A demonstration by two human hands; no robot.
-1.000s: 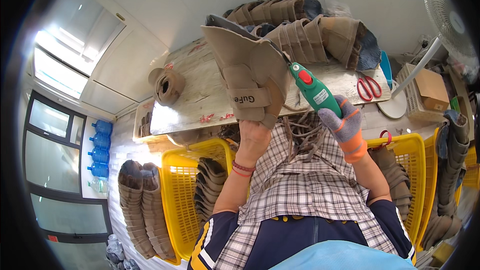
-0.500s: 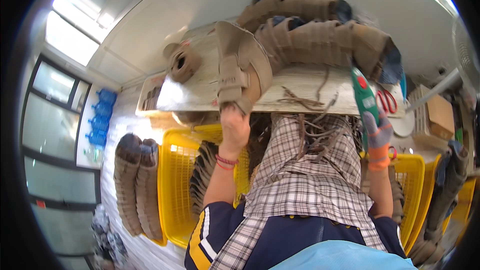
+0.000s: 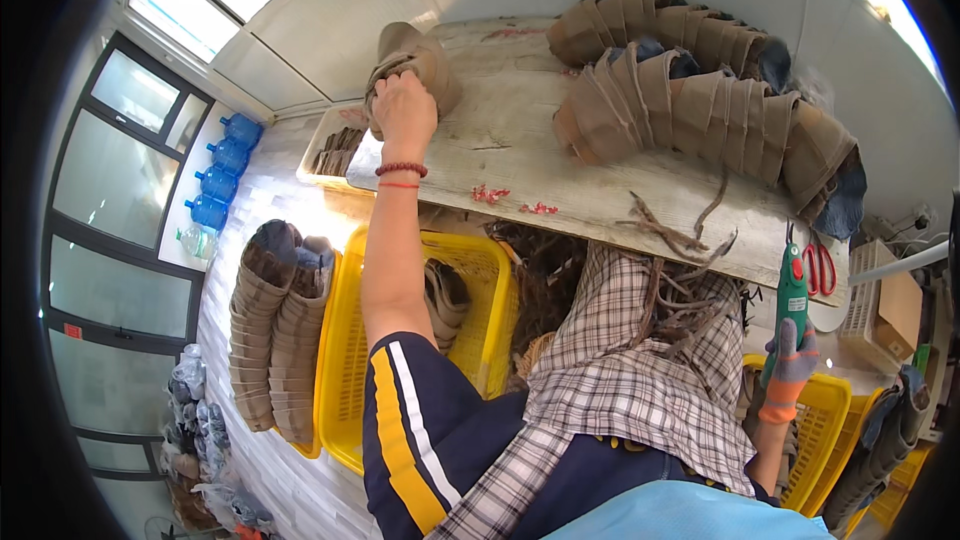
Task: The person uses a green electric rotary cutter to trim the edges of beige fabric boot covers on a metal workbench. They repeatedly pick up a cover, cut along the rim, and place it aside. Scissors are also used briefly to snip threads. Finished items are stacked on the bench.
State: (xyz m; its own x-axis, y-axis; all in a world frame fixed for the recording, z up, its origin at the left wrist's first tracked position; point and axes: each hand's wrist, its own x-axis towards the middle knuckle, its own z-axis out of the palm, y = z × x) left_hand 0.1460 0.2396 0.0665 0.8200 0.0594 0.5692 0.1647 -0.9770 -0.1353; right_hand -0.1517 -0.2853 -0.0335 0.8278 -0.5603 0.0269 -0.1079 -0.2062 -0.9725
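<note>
- We see a tan boot upper [image 3: 412, 65] at the far left end of the wooden table [image 3: 560, 180], the left hand [image 3: 404, 112] clamped over it, arm stretched out straight.
- Half a second ago that hand held the piece up at the table's near edge; now it's pressed down farther away.
- The right hand [image 3: 790, 372], gloved, has dropped low beside the yellow basket [image 3: 820, 410], fingers wrapped around a green cutting tool [image 3: 793, 302] pointing up.

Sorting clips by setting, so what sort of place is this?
Likely a small footwear workshop: rows of tan boot uppers lie on a worn wooden workbench, yellow plastic crates hold more, and the gloved right hand holds a green power tool.
</note>
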